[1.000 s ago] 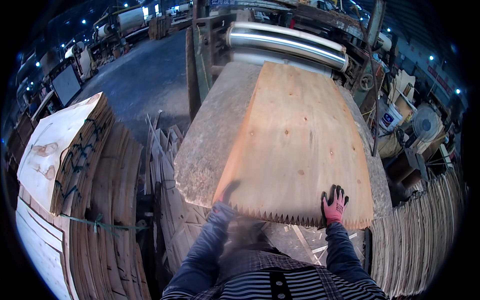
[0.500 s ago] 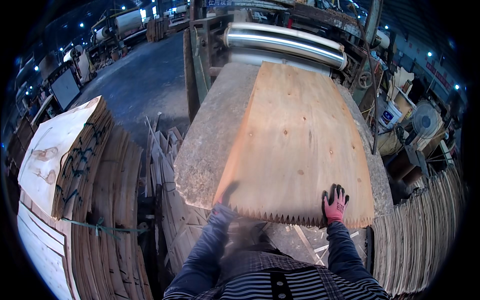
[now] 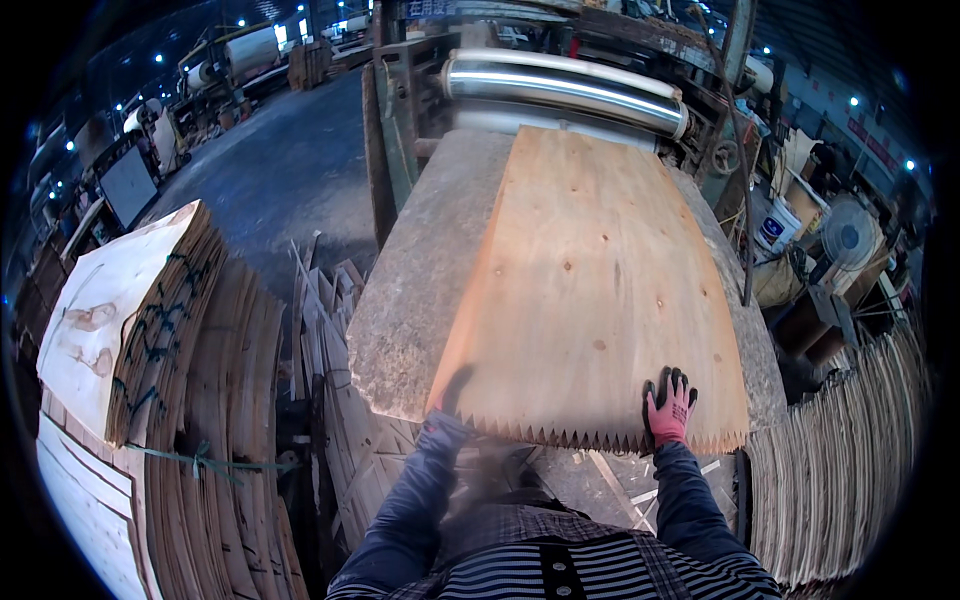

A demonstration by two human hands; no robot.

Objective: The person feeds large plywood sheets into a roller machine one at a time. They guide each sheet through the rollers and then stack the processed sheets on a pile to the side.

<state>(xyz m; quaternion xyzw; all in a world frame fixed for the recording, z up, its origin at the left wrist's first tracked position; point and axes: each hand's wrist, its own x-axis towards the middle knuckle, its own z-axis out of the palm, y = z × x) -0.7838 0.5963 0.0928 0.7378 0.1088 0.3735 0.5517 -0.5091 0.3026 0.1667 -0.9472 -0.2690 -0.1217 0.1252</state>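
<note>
A large sheet of pale brown wood veneer [image 3: 600,270] lies on a worn grey table [image 3: 400,320]. Its near edge is jagged like saw teeth, and its far end is close to the rollers. My right hand [image 3: 672,408], in a pink glove with black fingertips, rests flat near the right part of that jagged edge with its fingers spread. At the near left corner of the sheet is my left hand [image 3: 455,391]. It is dark and smeared, so its fingers cannot be made out clearly.
Beyond the table sits a machine with a shiny metal roller [image 3: 565,92]. A tied veneer stack [image 3: 215,360] stands at left, another stack [image 3: 835,480] at right. Wood scraps [image 3: 340,400] lie beside the table. A fan [image 3: 852,235] and white bucket [image 3: 779,225] are at far right.
The background has shifted slightly in the view. Both hands and the veneer sheet keep practically the same places.
</note>
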